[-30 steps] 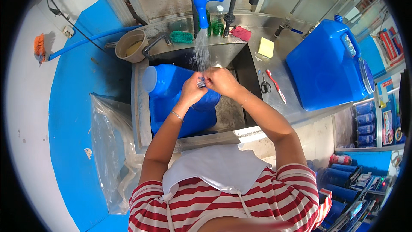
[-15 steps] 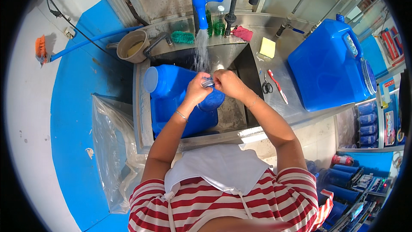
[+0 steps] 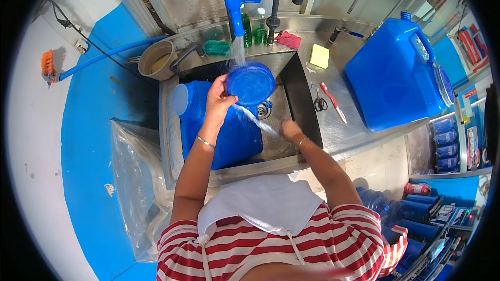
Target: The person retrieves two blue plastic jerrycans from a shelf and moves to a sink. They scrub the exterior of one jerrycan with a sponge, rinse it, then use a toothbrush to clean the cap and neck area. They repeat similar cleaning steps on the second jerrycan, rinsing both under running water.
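Observation:
My left hand (image 3: pixel 217 99) grips a round blue lid (image 3: pixel 251 84) by its left edge, fingers behind and thumb in front. Water from the blue-handled faucet (image 3: pixel 238 18) runs down onto the lid. From the lid's lower edge a whitish, see-through strip (image 3: pixel 254 117) stretches toward my right hand (image 3: pixel 291 129), which is closed at its far end and slightly blurred. What the strip is made of is unclear. Below the lid, a blue water jug (image 3: pixel 221 143) with a pale round cap lies in the metal sink (image 3: pixel 307 104).
On the right counter stand a large blue jug (image 3: pixel 390 78), a yellow sponge (image 3: pixel 319 56), black scissors (image 3: pixel 320 104) and a red-and-white toothbrush (image 3: pixel 333 103). Behind the sink are a green brush (image 3: pixel 216 47), green bottles (image 3: pixel 260 28) and a pink cloth (image 3: pixel 288 40). A beige pot (image 3: pixel 158 58) sits at left.
My left hand has raised the lid and turned its round face into view under the water. My right hand has pulled away, down and to the right, drawing the strip out.

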A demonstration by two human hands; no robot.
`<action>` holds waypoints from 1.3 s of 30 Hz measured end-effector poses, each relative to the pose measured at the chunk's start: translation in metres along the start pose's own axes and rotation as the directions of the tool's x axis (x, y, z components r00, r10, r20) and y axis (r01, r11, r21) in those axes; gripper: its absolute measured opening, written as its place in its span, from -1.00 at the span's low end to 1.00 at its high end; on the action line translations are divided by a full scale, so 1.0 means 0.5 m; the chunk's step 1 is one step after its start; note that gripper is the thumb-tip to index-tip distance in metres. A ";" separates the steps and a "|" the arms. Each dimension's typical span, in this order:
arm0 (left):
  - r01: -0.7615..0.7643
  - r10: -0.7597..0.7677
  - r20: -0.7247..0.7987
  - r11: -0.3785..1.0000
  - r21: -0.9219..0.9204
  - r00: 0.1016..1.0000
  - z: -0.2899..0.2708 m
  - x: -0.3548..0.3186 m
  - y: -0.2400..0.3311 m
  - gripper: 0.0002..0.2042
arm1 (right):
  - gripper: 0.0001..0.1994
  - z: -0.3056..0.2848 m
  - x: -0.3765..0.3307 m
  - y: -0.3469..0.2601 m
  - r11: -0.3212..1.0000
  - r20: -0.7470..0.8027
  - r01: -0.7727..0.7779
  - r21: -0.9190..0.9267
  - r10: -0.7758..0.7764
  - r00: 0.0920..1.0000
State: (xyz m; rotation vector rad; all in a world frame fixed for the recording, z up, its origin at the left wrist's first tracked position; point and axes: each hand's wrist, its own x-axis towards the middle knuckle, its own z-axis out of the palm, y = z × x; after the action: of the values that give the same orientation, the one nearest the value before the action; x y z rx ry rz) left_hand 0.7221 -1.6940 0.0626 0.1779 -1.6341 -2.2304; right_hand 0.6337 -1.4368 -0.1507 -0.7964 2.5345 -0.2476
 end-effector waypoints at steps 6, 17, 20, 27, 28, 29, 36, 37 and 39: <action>0.038 0.003 -0.097 0.906 0.422 0.995 -0.009 0.029 -0.029 -0.68 | -0.85 -0.060 -0.054 0.006 0.985 -0.205 0.027 -0.169 -0.062 0.977; -0.038 0.076 -0.022 0.702 0.711 0.997 0.020 0.029 -0.098 -0.73 | -0.70 -0.332 -0.135 0.089 0.989 -0.800 0.088 0.115 0.040 0.599; -0.109 0.114 0.047 0.631 0.768 0.992 0.031 0.031 -0.102 -0.73 | -0.65 -0.359 -0.124 -0.066 0.874 -0.665 0.482 -0.064 -0.398 0.632; -0.181 0.209 0.073 0.565 0.805 0.975 0.008 0.008 -0.076 -0.71 | -0.84 -0.424 -0.078 -0.203 0.842 -0.530 0.510 -0.177 -0.518 0.671; -0.150 0.176 0.058 0.567 0.810 0.983 0.004 0.006 -0.072 -0.71 | -0.86 -0.428 -0.068 -0.209 0.806 -0.467 0.554 -0.208 -0.579 0.668; -0.200 0.257 0.050 0.602 0.773 0.965 0.001 0.006 -0.069 -0.71 | -0.86 -0.437 -0.058 -0.210 0.847 -0.518 0.509 -0.151 -0.506 0.690; -0.177 0.255 0.015 0.627 0.758 0.967 -0.020 0.009 -0.059 -0.73 | -0.81 -0.490 -0.037 -0.245 0.888 -0.568 0.434 -0.151 -0.437 0.697; -0.169 0.242 0.015 0.631 0.757 0.970 -0.023 0.013 -0.057 -0.74 | -0.85 -0.493 -0.038 -0.250 0.850 -0.611 0.508 -0.138 -0.476 0.632; -0.177 0.239 0.014 0.680 0.712 0.971 -0.026 0.019 -0.056 -0.76 | -0.88 -0.503 -0.036 -0.251 0.826 -0.578 0.562 -0.046 -0.481 0.659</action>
State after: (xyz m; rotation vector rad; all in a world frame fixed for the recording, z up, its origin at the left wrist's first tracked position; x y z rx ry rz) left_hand 0.7111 -1.7016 0.0332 0.2558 -2.2622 -1.2974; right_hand 0.5868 -1.5209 0.1138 -1.5958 2.6881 -0.9804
